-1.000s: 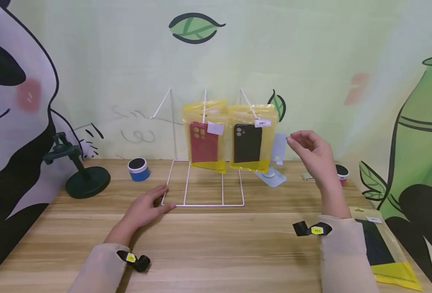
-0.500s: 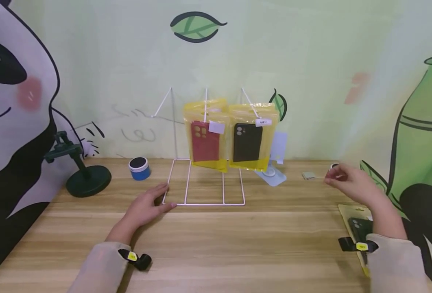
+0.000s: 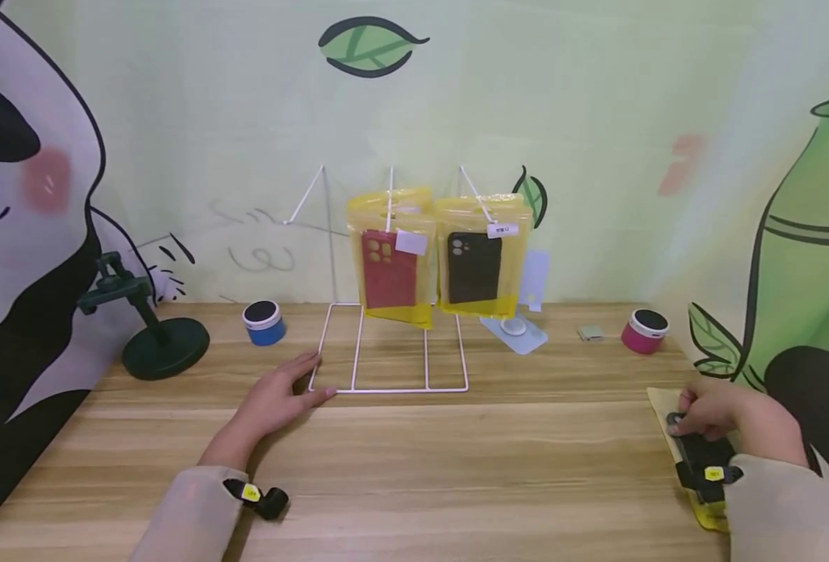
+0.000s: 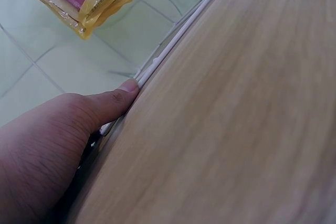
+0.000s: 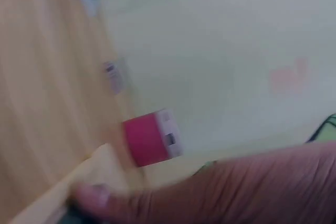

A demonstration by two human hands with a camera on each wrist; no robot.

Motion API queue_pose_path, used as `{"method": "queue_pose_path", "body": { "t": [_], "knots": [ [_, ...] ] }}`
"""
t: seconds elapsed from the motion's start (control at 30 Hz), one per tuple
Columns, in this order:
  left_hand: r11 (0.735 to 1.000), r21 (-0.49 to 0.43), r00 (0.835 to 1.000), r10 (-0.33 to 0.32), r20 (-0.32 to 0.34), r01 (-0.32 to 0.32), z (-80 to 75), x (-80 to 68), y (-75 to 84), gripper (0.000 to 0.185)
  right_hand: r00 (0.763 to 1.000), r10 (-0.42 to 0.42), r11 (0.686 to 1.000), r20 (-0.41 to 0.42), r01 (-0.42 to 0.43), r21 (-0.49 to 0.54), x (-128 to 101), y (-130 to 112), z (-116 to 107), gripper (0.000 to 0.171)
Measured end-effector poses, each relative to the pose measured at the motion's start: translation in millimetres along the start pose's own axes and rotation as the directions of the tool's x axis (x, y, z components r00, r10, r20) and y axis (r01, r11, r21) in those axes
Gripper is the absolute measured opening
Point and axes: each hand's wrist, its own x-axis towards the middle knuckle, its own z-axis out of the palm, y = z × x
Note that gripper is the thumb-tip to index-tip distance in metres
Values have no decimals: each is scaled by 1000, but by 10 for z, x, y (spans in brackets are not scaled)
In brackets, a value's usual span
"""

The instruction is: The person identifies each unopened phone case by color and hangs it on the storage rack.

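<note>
Left hand (image 3: 277, 396) flat, fingers straight, touching white wire rack (image 3: 391, 388). Right hand (image 3: 720, 414), fingers curled onto yellow packaged phone case (image 3: 695, 453); grip unclear.

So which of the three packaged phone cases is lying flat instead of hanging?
The yellow-bagged black case by the table's right edge, under the right hand. The red case and other black one hang on the white rack.

Wood table (image 3: 414, 468); pale green wall (image 3: 597, 117) w/ panda, bamboo, leaf mural.
</note>
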Motion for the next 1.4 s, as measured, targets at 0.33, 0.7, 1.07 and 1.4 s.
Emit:
{"method": "queue_pose_path", "body": {
  "t": [0.33,0.7,1.07,1.4],
  "knots": [
    [1000,4,1000,13,-8,-13,-1,21,-10,85,928,-366,914,65,345,215,248,-282,216,33],
    [1000,4,1000,11,-2,-11,8,14,2,84,998,-57,987,-29,52,-151,173,-213,127,70],
    [1000,4,1000,11,-9,-11,3,16,-15,84,989,-81,988,121,96,-124,190,-347,208,60],
    [1000,0,1000,10,-10,-10,-1,5,0,83,960,-254,967,117,252,24,132,-547,258,70]
  ]
}}
